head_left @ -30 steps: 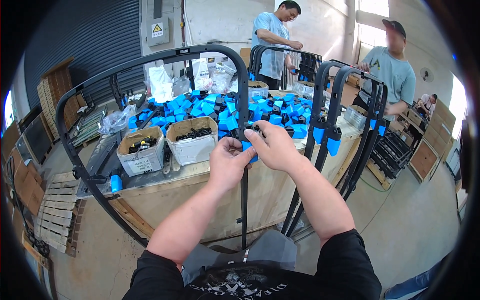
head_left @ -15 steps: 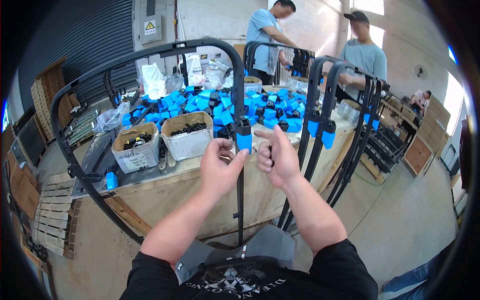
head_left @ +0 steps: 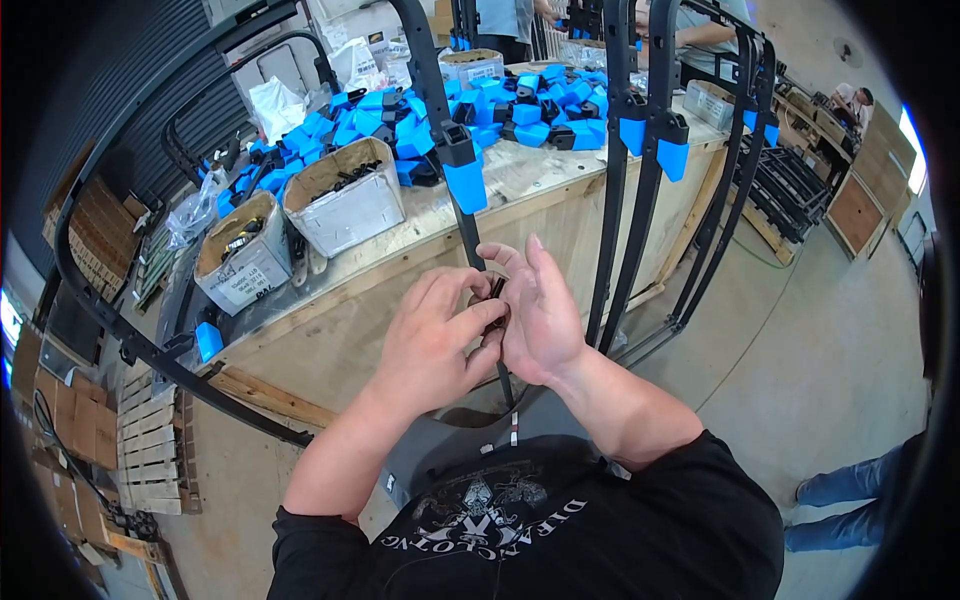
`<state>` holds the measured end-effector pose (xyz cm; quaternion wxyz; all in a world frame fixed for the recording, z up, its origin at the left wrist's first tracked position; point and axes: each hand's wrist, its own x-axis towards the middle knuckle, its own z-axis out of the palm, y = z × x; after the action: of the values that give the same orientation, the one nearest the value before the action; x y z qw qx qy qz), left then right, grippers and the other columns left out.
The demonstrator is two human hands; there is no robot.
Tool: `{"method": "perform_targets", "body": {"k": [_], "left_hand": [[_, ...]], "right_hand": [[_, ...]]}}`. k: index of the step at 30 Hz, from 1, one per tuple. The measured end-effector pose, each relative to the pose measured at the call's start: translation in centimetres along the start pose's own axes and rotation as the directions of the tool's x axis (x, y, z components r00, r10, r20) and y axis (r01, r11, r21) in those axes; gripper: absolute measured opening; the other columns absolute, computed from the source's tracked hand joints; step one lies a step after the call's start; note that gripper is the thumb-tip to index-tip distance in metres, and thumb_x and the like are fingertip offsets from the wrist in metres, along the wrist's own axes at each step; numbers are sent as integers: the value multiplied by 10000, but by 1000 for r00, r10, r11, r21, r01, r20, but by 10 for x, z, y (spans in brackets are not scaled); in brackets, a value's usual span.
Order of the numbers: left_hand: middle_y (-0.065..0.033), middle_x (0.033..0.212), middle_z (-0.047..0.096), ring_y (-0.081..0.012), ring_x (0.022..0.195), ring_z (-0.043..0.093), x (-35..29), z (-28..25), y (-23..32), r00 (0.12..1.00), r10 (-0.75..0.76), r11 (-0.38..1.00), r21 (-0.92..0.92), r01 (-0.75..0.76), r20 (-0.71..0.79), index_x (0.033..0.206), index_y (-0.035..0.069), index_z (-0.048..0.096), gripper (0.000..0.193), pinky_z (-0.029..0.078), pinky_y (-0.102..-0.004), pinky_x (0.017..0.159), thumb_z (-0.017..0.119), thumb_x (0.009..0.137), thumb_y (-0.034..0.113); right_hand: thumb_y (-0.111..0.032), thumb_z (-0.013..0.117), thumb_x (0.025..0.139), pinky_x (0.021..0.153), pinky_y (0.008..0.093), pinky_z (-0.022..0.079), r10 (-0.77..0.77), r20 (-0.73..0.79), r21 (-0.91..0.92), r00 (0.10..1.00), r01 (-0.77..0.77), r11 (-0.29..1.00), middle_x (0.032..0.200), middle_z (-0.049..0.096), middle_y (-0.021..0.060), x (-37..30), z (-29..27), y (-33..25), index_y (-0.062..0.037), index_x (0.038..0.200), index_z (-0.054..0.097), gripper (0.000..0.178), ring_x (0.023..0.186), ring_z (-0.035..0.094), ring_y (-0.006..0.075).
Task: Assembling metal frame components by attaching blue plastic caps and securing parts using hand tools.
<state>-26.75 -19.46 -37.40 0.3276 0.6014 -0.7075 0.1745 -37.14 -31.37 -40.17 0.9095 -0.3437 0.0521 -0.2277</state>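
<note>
We have some small dark pieces [head_left: 497,289] between our hands, in front of the near edge of the surface [head_left: 545,172]. Our left hand [head_left: 432,335] pinches them with its fingertips; our right hand [head_left: 545,325] is loosely cupped, palm spread behind them. Their shape is partly hidden; we judge them light, stiff and easily dropped, best taken singly between thumb and forefinger. Just beyond, a blue-and-black cap [head_left: 465,185] sits on the upright of a black frame [head_left: 425,70], probably smooth, light plastic. Toward the near-left corner stand a larger carton [head_left: 345,215] and a smaller carton [head_left: 250,270]; a blue-and-black pile [head_left: 405,125] spreads toward the far edge.
</note>
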Motion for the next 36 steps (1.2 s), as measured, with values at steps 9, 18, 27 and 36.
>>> {"method": "perform_targets", "body": {"k": [9,18,27,36], "left_hand": [[-79,930,674,-274,812,658,-10,7,-6,968,-205,972,-147,184,-144,981,58,666,247,540,-372,734,778,761,45],[-72,875,671,-167,717,646,-5,4,-9,970,-216,971,-133,200,-116,1012,54,705,238,527,-273,609,779,790,8],[-96,876,673,-216,725,630,14,-10,-17,953,-200,977,-114,178,-229,1017,37,698,160,512,-328,675,737,877,104],[-50,726,634,-117,663,531,88,-17,-73,728,-653,702,-529,477,-210,924,-15,665,346,431,-309,602,574,1024,304]], "right_hand": [[-317,576,1023,672,241,408,-60,43,-328,997,71,942,883,556,-9,0,-27,7,-74,1073,604,250,750,487,82],[-151,632,988,544,204,360,76,102,-254,992,-48,966,845,608,-24,5,-34,-5,-24,1102,640,171,614,440,22],[-202,643,976,561,249,386,-153,162,-605,975,221,765,847,597,-6,24,-26,-29,-33,1124,635,224,638,474,83],[-250,668,894,833,486,522,-439,594,-802,674,461,-378,1054,584,246,74,37,-84,29,1137,509,404,998,619,410]]}}
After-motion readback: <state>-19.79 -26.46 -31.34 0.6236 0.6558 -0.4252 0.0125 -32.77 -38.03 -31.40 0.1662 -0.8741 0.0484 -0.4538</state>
